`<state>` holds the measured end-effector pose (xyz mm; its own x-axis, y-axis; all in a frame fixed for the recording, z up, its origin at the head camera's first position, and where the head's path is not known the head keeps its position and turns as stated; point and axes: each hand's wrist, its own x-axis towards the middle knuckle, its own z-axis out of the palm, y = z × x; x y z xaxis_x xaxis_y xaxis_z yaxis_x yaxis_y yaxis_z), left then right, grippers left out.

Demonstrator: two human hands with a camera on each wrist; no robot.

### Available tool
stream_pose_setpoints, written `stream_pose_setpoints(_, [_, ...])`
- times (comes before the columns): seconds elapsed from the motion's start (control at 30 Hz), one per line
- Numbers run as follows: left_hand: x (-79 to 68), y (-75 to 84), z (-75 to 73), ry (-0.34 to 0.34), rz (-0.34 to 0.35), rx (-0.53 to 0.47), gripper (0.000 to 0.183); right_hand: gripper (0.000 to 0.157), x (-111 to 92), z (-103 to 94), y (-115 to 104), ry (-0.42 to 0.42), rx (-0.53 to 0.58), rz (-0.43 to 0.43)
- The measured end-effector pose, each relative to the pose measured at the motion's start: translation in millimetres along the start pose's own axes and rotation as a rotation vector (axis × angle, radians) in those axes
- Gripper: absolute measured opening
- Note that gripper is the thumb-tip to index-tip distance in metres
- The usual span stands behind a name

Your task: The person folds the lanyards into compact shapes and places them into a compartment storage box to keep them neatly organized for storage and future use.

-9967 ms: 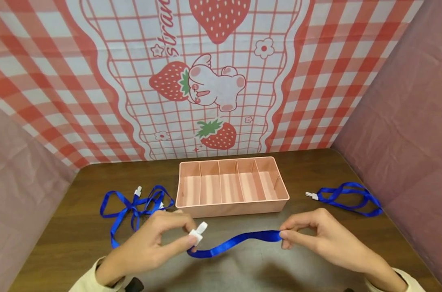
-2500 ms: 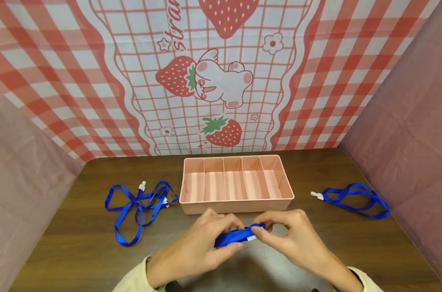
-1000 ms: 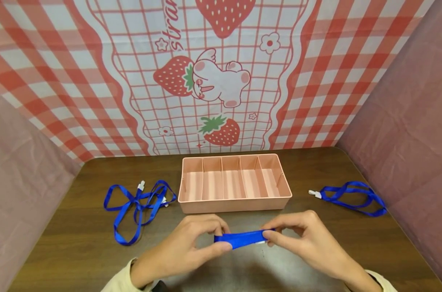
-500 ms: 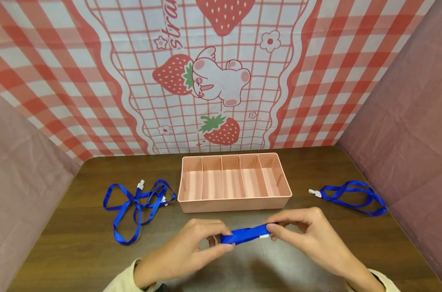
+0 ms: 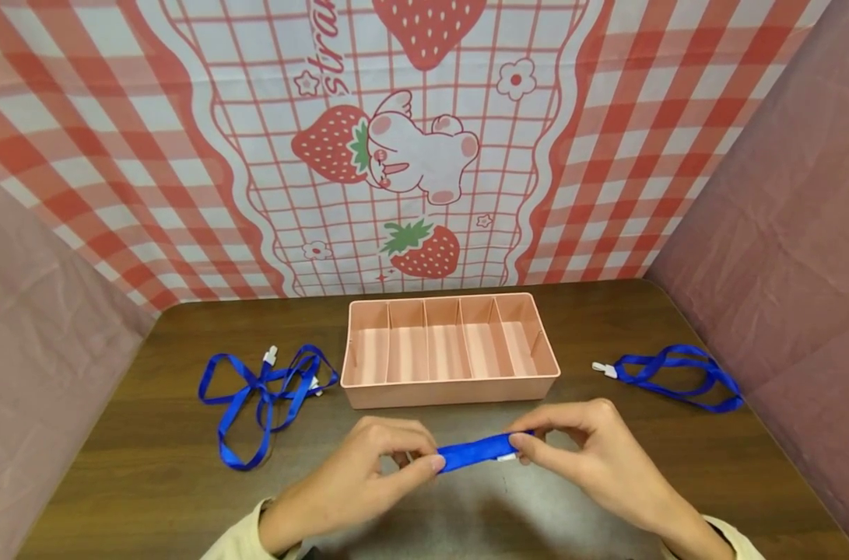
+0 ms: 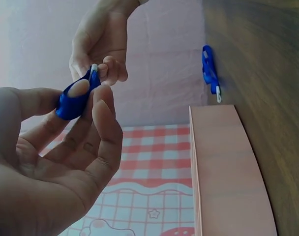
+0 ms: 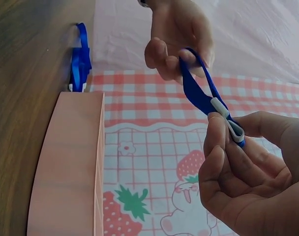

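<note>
Between my hands is a blue lanyard (image 5: 475, 453), its strap folded into a short, flat loop above the table. My left hand (image 5: 357, 474) pinches the loop's left end between thumb and fingers. At the other end, my right hand (image 5: 599, 467) pinches the strap together with its white clip (image 7: 219, 106), which lies along the loop's lower side. The left wrist view shows the strap's rounded end (image 6: 71, 108) bending around the left fingertips. Both hands are in front of a pink divided tray (image 5: 452, 393).
Tangled blue lanyards (image 5: 258, 383) with white clips lie on the table left of the tray. Another looped lanyard (image 5: 731, 404) lies to the right. A strawberry-patterned cloth (image 5: 424, 148) hangs behind the table (image 5: 116, 482), and pink cloth hangs at both sides.
Ten seconds ago the strap hung long between my hands, clip at the left. Now it is folded short, clip at the right. Over the last second the left fingers have shifted on its end.
</note>
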<state>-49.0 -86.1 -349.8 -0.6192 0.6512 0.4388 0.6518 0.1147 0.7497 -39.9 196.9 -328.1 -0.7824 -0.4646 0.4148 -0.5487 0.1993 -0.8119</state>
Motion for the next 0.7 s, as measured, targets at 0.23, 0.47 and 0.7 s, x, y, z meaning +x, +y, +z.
stream_pose_setpoints(0.23, [-0.2,0.3,-0.4,-0.007,0.032,-0.043,0.014,0.022,1,-2.6,-1,-0.011,-0.038,0.076])
stream_pose_setpoints(0.47, [-2.6,6.0,-5.1,-0.218,0.199,-0.137,0.022,0.024,1,-2.7,4,-0.113,0.060,0.061])
stream_pose_setpoints(0.7, [2.5,7.1,-6.1,-0.190,0.293,-0.084,0.015,0.022,2,-2.0,11,-0.152,0.073,0.062])
